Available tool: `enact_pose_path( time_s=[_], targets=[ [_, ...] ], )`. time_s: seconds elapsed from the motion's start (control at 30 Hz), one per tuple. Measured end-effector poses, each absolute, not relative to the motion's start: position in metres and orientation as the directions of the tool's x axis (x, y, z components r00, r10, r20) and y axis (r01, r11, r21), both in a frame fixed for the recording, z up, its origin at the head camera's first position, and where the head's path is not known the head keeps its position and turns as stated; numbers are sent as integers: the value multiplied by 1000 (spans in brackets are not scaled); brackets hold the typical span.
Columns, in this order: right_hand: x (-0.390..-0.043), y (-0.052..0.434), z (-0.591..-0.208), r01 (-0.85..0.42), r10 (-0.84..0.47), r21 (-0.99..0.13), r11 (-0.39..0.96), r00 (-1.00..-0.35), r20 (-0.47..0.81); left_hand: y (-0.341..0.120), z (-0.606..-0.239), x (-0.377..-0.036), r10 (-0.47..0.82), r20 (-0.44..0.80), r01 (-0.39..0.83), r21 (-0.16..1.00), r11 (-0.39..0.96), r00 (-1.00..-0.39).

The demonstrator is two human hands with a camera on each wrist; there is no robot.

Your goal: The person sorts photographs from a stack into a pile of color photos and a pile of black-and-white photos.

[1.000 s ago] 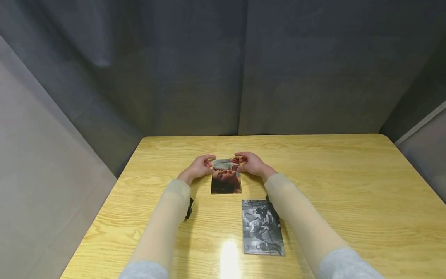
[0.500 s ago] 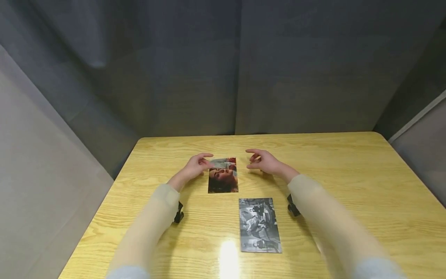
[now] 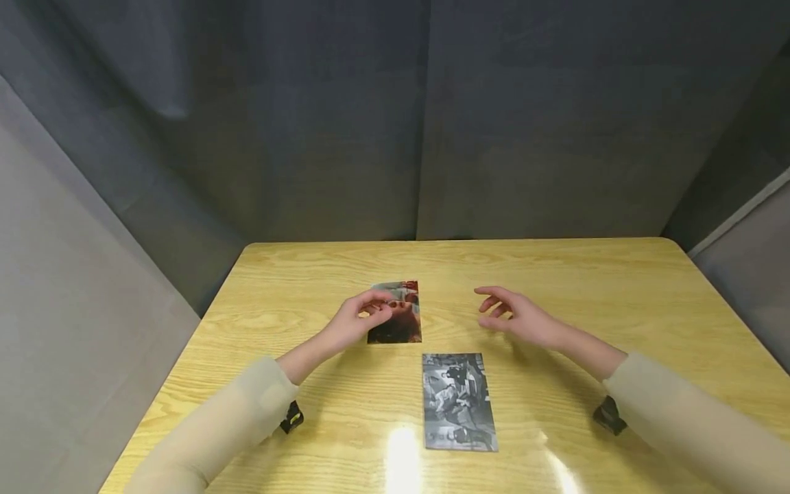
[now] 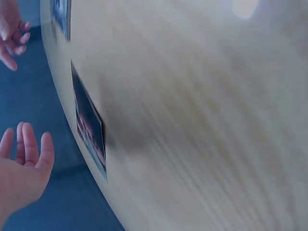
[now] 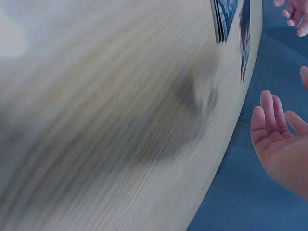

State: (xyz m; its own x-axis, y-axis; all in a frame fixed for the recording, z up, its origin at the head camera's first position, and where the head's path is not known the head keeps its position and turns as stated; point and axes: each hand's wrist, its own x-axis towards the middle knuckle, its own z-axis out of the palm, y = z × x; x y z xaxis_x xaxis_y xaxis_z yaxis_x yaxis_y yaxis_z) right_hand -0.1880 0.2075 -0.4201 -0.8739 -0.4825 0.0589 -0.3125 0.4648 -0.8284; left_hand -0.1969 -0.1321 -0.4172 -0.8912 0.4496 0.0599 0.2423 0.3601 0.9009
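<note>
A colour picture card [image 3: 401, 328] showing a face lies flat on the table, its left part hidden by my left hand [image 3: 361, 317]. In the left wrist view that hand is raised off the card [image 4: 89, 118], fingers relaxed and holding nothing. My right hand [image 3: 521, 317] hovers over the table to the right of both pictures, its fingers loosely bent and nothing in them. Nearer to me lies a black-and-white picture [image 3: 459, 401]; the right wrist view shows it as a small stack of cards [image 5: 224, 17] with layered edges.
The wooden table [image 3: 586, 288] reaches back to a dark curtain [image 3: 333, 137]. A light grey panel [image 3: 74, 309] stands along the left side. Dark wrist devices [image 3: 292, 416] hang under both sleeves, and a bright glare lies near the front.
Both hands have let go of the colour card, which stays on the table. My right hand has moved right and toward me; the left has drawn slightly nearer, over the card.
</note>
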Motion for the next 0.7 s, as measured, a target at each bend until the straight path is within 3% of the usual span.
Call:
enact_pose_path(
  time_s=[0.3,0.7],
  targets=[
    [-142,221,-421,-317,-448,-816,484,-890,80,-113,-426,-164,488,46,253,896,366,-872],
    [-133,215,-448,-312,-451,-819,481,-889,74,-86,-448,-165,559,-42,210,901,379,-828]
  ],
)
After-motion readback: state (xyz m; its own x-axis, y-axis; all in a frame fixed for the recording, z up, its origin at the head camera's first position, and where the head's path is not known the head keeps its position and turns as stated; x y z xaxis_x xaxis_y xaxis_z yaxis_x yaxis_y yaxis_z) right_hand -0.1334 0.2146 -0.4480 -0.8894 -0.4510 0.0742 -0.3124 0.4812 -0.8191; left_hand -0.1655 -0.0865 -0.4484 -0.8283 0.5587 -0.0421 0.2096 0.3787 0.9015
